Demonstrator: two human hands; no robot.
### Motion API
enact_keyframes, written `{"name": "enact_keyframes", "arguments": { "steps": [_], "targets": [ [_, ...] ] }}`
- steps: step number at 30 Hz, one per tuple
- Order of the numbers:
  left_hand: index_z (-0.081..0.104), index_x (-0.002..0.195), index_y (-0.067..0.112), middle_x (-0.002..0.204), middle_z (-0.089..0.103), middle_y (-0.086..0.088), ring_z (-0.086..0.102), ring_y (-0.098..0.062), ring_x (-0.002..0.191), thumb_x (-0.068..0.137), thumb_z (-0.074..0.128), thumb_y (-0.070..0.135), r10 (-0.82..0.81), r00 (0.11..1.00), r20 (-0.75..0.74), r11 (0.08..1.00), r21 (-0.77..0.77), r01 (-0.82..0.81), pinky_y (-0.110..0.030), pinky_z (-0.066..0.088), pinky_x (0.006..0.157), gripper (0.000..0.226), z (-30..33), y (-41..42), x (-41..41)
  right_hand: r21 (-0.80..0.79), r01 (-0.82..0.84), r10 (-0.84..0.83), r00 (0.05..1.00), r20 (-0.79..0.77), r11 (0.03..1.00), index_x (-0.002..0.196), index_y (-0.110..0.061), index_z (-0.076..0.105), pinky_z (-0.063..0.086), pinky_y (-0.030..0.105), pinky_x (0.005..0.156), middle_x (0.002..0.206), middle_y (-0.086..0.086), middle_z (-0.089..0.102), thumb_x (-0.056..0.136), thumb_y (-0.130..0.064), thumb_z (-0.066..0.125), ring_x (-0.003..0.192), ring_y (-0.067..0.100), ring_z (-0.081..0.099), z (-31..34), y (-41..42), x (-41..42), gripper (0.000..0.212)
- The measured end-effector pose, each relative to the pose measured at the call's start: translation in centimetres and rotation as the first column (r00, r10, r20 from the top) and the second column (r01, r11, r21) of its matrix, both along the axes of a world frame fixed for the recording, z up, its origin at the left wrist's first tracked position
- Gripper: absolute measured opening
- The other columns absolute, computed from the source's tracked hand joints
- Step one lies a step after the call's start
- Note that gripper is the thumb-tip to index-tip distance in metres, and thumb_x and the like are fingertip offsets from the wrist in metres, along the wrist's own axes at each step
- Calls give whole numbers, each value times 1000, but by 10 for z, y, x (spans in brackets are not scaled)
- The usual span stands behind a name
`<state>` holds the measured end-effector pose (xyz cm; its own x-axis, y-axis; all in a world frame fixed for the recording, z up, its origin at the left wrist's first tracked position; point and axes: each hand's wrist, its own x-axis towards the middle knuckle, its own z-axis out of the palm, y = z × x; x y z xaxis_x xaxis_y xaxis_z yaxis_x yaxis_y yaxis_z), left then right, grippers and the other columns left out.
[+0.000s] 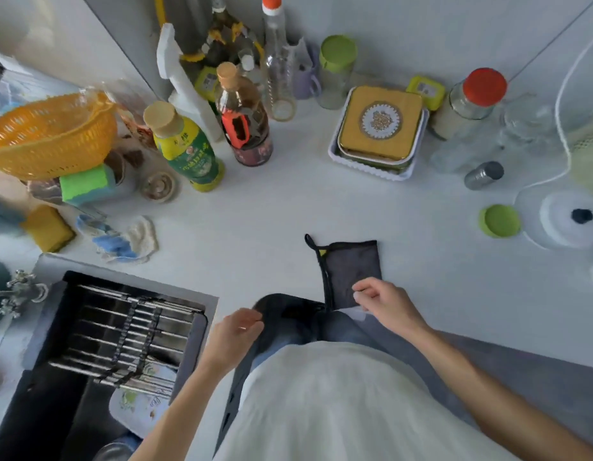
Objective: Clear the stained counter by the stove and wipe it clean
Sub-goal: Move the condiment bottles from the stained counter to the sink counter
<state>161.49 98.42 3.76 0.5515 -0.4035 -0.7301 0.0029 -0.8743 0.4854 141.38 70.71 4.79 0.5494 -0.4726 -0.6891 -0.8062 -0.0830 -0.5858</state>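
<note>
Grey cloth (351, 271) x1, hands x2

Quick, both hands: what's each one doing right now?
Left hand: fingers curled, off the counter's edge; whether it holds anything cannot be told.
Right hand: pinches the dark cloth.

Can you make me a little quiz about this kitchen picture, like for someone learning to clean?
1. True or false: the dark cloth lies flat on the counter.
2. Which hand touches the cloth? A) left hand B) right hand C) neither
3. Fill in: the loose green lid lies on the counter to the ____ of the cloth.

Key:
1. True. It lies spread out near the counter's front edge.
2. B. The right hand has its fingers at the cloth's near edge; the left hand is off it, near the sink.
3. Right.
</note>
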Motion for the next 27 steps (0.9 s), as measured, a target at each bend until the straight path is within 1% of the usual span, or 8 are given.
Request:
{"name": "enact_keyframes", "arguments": {
  "steps": [2, 5, 8, 12, 17, 22, 25, 27],
  "targets": [
    [74, 106, 37, 95, 79, 13, 73, -16, 98, 97, 69, 29, -96, 995, -5, 995, 25, 96, -26, 56, 89, 14, -5, -1, -3, -23, 72, -73, 997, -19, 997, 108, -38, 71, 47, 10, 78, 96, -19, 73, 99, -34, 64, 91, -5, 69, -2, 8, -19, 12],
    [70, 101, 43, 89, 72, 25, 69, -11, 95, 100, 64, 31, -312, 950, -21, 947, 70, 313, -5, 41, 72, 14, -15, -3, -2, -52, 247, -248, 968, -24, 968, 98, -36, 71, 47, 7, 69, 82, -23, 74, 98, -30, 66, 76, -6, 69, -6, 26, -47, 8],
    [72, 116, 34, 105, 70, 22, 65, -14, 101, 103, 56, 32, -509, 860, -35, 854, 100, 510, -21, 41, 82, 21, -23, -15, -1, -46, 423, -426, 902, -71, 905, 97, -35, 70, 54, 23, 74, 83, -20, 75, 99, -32, 63, 73, -1, 72, -9, 54, -84, 8],
    [73, 113, 32, 119, 74, 8, 67, -24, 115, 104, 49, 33, -694, 717, -71, 708, 115, 697, -29, 42, 84, 25, -29, -46, -8, -56, 610, -612, 783, -111, 791, 94, -35, 72, 55, 31, 73, 81, -15, 76, 99, -27, 64, 77, 9, 73, -17, 110, -144, 13],
    [74, 119, 22, 124, 74, 1, 67, -27, 118, 105, 49, 29, -875, 482, -55, 475, 105, 874, -37, 51, 98, 29, -28, -102, -45, 0, 887, -872, 454, -184, 462, 95, -17, 75, 55, 37, 71, 90, 8, 78, 101, -18, 66, 74, 23, 71, -26, 195, -217, 11],
    [69, 116, 27, 116, 70, 5, 63, -21, 112, 105, 50, 29, -922, 379, -85, 379, 18, 925, -28, 42, 89, 22, -19, -158, -113, 38, 995, -962, 95, -257, 88, 104, -4, 72, 47, 32, 61, 90, 19, 72, 103, -12, 63, 66, 26, 63, -46, 272, -268, 12],
    [71, 113, 27, 109, 70, 7, 62, -14, 99, 104, 52, 25, -947, 309, -88, 312, -18, 950, -13, 40, 71, 22, -16, -189, -162, 39, 994, -961, -83, -265, -97, 101, -6, 73, 47, 28, 59, 85, 14, 72, 103, -12, 62, 62, 22, 62, -55, 307, -291, 12],
    [71, 118, 27, 110, 73, 4, 65, -12, 96, 103, 52, 28, -965, 244, -101, 247, -20, 969, -13, 43, 72, 24, -16, -203, -196, 44, 978, -944, -185, -272, -205, 104, -6, 73, 45, 24, 54, 83, 11, 72, 103, -10, 61, 59, 20, 60, -59, 325, -305, 12]
  ]
}}
